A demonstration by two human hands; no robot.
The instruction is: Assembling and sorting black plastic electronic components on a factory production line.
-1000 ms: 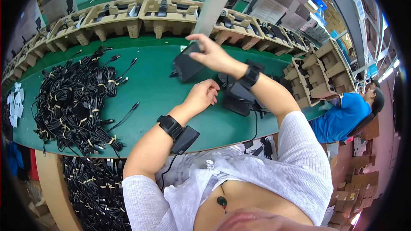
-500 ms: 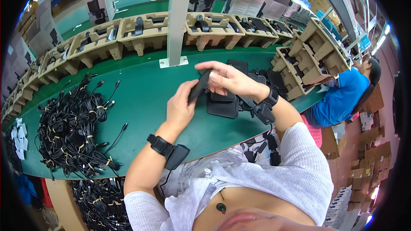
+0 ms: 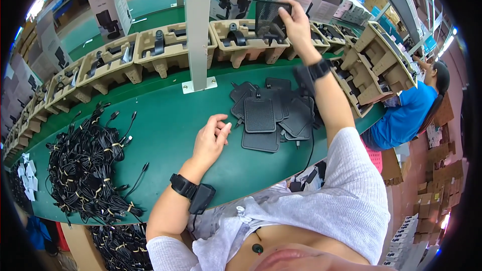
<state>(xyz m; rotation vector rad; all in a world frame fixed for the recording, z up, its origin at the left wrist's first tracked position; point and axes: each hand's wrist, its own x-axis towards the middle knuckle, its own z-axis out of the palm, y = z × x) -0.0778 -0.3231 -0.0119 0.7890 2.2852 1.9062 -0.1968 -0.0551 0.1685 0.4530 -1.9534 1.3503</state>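
Note:
My right hand reaches to the far row of trays and grips a black rectangular mesh panel by its right edge. The panel stands tilted above a moulded tan tray, which holds a black curved part; whether the panel touches the tray, I cannot tell. My left hand rests low over the green table with half-curled fingers, thumb apart and nothing in it. To its right is a pile of similar flat black panels, some with short connectors sticking out.
A big heap of black cables tied with yellowish bands covers the table's left. A grey metal post rises between me and the trays. Stacked tan trays stand at right, near a person in blue. Printed boxes line the back.
My right hand has carried the black panel away from my left hand, forward to the trays. The left hand has let go of it and lowered slightly. The panel pile shows more fully.

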